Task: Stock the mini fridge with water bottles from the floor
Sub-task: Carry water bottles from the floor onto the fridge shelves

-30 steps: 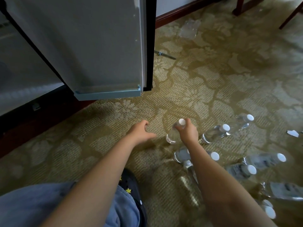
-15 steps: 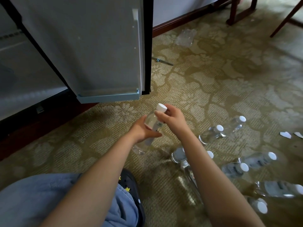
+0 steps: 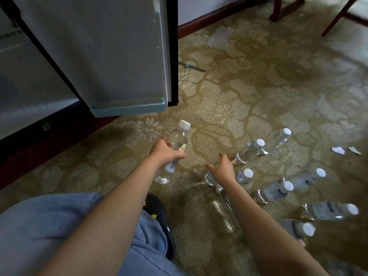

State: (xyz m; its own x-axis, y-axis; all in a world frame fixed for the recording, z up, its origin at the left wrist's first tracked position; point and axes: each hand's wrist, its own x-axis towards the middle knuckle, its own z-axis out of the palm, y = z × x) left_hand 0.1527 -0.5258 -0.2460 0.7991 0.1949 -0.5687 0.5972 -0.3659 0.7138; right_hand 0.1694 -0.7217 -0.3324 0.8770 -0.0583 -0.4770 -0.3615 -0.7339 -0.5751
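My left hand [image 3: 164, 152] grips a clear water bottle [image 3: 177, 139] with a white cap around its middle, tilted cap-up above the carpet. My right hand [image 3: 224, 169] hovers empty with fingers spread just over a bottle [image 3: 209, 177] lying on the floor. Several more white-capped bottles [image 3: 273, 191] lie scattered on the carpet to the right. The mini fridge door [image 3: 111, 56] stands open at upper left, its light blue bottom shelf rail [image 3: 127, 109] just beyond the held bottle. The fridge interior [image 3: 23, 76] shows at far left.
Patterned olive carpet [image 3: 249, 92] covers the floor. Crumpled plastic wrap [image 3: 221, 36] and a thin dark strip [image 3: 192, 65] lie behind the door. Chair legs [image 3: 278, 8] stand at the top right. Paper scraps [image 3: 338, 150] lie at right. My knee and dark shoe [image 3: 159, 214] are below.
My right hand passed the bottle to my left hand, let go, and dropped back toward the bottles on the floor. My left hand now holds the bottle alone.
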